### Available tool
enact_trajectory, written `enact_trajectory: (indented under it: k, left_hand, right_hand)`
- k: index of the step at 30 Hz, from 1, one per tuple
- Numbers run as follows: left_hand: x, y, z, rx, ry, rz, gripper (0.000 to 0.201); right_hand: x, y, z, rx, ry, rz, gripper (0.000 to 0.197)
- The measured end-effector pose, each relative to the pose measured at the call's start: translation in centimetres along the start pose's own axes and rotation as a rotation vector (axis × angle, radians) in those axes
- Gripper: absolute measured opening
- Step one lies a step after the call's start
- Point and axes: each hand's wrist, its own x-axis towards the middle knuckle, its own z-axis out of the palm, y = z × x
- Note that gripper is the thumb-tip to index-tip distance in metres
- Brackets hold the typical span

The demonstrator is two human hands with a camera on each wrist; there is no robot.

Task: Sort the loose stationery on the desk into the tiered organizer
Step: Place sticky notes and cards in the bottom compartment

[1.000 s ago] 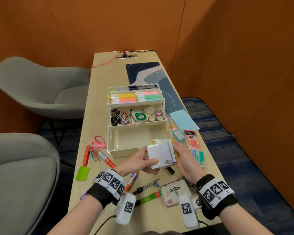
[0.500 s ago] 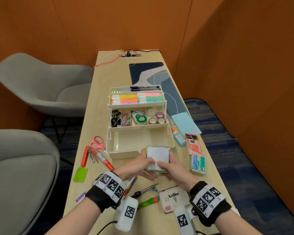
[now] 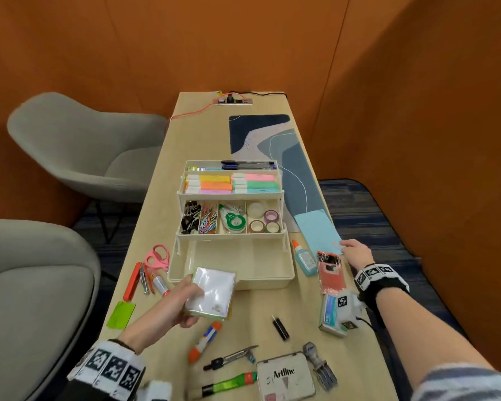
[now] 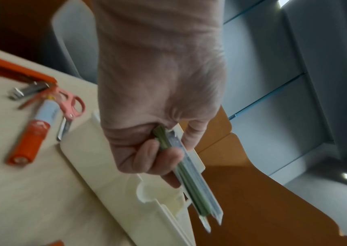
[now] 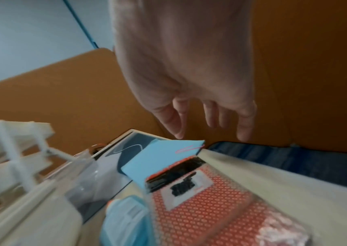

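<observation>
The stack of wrapped sticky-note pads (image 3: pixel 211 292) is square, white on top with pale green edges under clear film; the left wrist view shows thin layers edge-on (image 4: pixel 191 181). The left hand (image 3: pixel 182 302) pinches it at its 9 o'clock edge, thumb under and fingers (image 4: pixel 164 159) curled round, holding it above the front lip of the tiered organizer (image 3: pixel 269 280), at 6 o'clock of the bare bottom tray. The upper tiers hold highlighters, clips and tape rolls.

The right hand (image 3: pixel 355 251) hovers at 3 o'clock of the organizer, fingers (image 5: pixel 244 126) spread and loosely hanging, just over the near corner of the light-blue notepad (image 3: pixel 315 228); whether they touch it I cannot tell. Beside that lie a glue bottle (image 3: pixel 302 257) and an orange packet (image 3: pixel 330 273).

At 9 o'clock of the pads lie pink scissors (image 3: pixel 158 257) and an orange stapler (image 3: pixel 132 282); at 6 o'clock, a glue stick (image 3: pixel 204 338) and an ink pad tin (image 3: pixel 284 377) on the desk (image 3: pixel 162 175).
</observation>
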Motion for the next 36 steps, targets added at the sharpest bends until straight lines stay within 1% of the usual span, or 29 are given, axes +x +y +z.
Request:
enact_trajectory:
  k: [2, 4, 6, 8, 9, 11, 13, 15, 16, 18, 20, 23, 26, 28, 30, 31, 32, 33, 34, 36]
  left_hand:
    - [0.1, -0.2, -0.6, 0.011, 0.018, -0.008, 0.027]
    - [0.3, -0.6, -1.0, 0.014, 0.043, -0.024, 0.031]
    - [0.6, -0.9, -1.3, 0.021, 0.059, -0.034, 0.040]
    - [0.6, -1.0, -1.4, 0.017, 0.076, -0.030, 0.041]
    - [0.5, -0.9, -1.3, 0.019, 0.081, -0.030, 0.039]
    - [0.4, -0.7, -1.3, 0.035, 0.080, -0.018, 0.035]
    - [0.3, -0.5, -1.3, 0.042, 0.082, 0.004, 0.023]
    - [0.1, -0.3, -1.4, 0.043, 0.099, 0.016, 0.004]
    - [0.1, -0.4, -1.5, 0.043, 0.106, 0.020, 0.003]
    - [0.0, -0.3, -1.8, 0.048, 0.122, 0.021, 0.008]
    - [-0.2, -0.3, -2.2, 0.050, 0.116, 0.027, 0.011]
    - [-0.7, -0.4, -2.9, 0.033, 0.098, 0.044, 0.008]
    - [-1.1, -0.6, -3.8, 0.023, 0.105, 0.035, 0.025]
    - [-1.2, -0.8, -4.3, 0.010, 0.117, 0.028, 0.036]
    - [-1.4, -1.0, -4.7, -0.010, 0.119, 0.036, 0.041]
    - [-1.5, -1.1, -4.9, -0.024, 0.115, 0.044, 0.043]
    - [-1.5, -1.2, -5.1, -0.038, 0.117, 0.048, 0.047]
    - [-1.6, -1.3, -5.2, -0.045, 0.119, 0.051, 0.051]
    - [-1.7, -1.4, -5.3, -0.044, 0.126, 0.053, 0.052]
    - [-1.7, -1.7, -5.5, -0.038, 0.137, 0.059, 0.047]
  right_hand:
    - [0.5, -0.6, 0.2, 0.040, -0.111, -0.004, 0.035]
    - [0.7, -0.9, 0.3, 0.114, -0.171, 0.043, 0.036]
    - [0.9, -0.7, 0.8, 0.189, -0.145, 0.051, 0.032]
    - [2.1, 0.0, 1.5, 0.272, -0.045, 0.041, 0.031]
    - [2.3, 0.1, 1.6, 0.321, 0.004, 0.035, 0.032]
    - [1.3, -0.9, 1.4, 0.437, 0.063, 0.025, 0.027]
    - [0.1, -1.9, 0.8, 0.563, 0.035, -0.002, 0.021]
    - [-0.4, -2.7, 0.5, 0.650, -0.001, -0.040, 0.021]
    - [-0.9, -3.1, 0.4, 0.675, -0.015, -0.046, 0.021]
    - [-2.0, -3.9, 0.4, 0.747, -0.047, -0.048, 0.020]
    - [-3.6, -4.8, 0.3, 0.830, -0.080, -0.060, 0.023]
    - [-5.7, -6.1, -0.3, 0.927, -0.042, -0.142, 0.023]
    - [-7.7, -7.3, -1.8, 1.086, -0.018, -0.186, 0.018]
    - [-9.1, -7.5, -2.9, 1.226, -0.015, -0.196, 0.024]
    - [-10.6, -7.2, -3.3, 1.314, -0.023, -0.222, 0.021]
    - [-11.2, -6.8, -3.0, 1.339, -0.045, -0.232, 0.017]
    - [-11.7, -6.5, -2.4, 1.302, -0.062, -0.236, 0.015]
    - [-12.2, -6.1, -1.5, 1.207, -0.086, -0.238, 0.015]
    - [-12.6, -5.9, -0.5, 1.102, -0.130, -0.225, 0.018]
    - [-13.0, -5.3, 1.8, 1.015, -0.260, -0.144, 0.027]
